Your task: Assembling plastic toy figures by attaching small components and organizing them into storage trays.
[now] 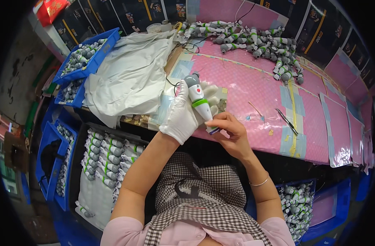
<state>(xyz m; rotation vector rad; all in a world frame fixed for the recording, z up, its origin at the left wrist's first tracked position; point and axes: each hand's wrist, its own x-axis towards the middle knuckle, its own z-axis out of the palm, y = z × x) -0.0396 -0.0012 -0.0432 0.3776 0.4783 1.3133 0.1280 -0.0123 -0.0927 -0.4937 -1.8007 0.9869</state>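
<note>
My left hand (180,110), in a white glove, holds a white handheld device (198,96) with a grey rounded head, a red button and a green band. The device lies tilted across the palm, its grey head pointing away from me and its narrow end toward me. My bare right hand (231,133) is closed at that narrow end, thumb and index finger pinching there. A small white and purple piece (213,130) shows beside these fingertips; its kind I cannot make out. Both hands are above the near edge of the pink-covered table (253,94).
A heap of similar devices (257,41) covers the table's far side. At right lies a black pen (286,121). White plastic sheeting (130,74) drapes the left side. Devices fill a blue bin (82,57), a black tray (98,197) and a lower-right bin (296,209).
</note>
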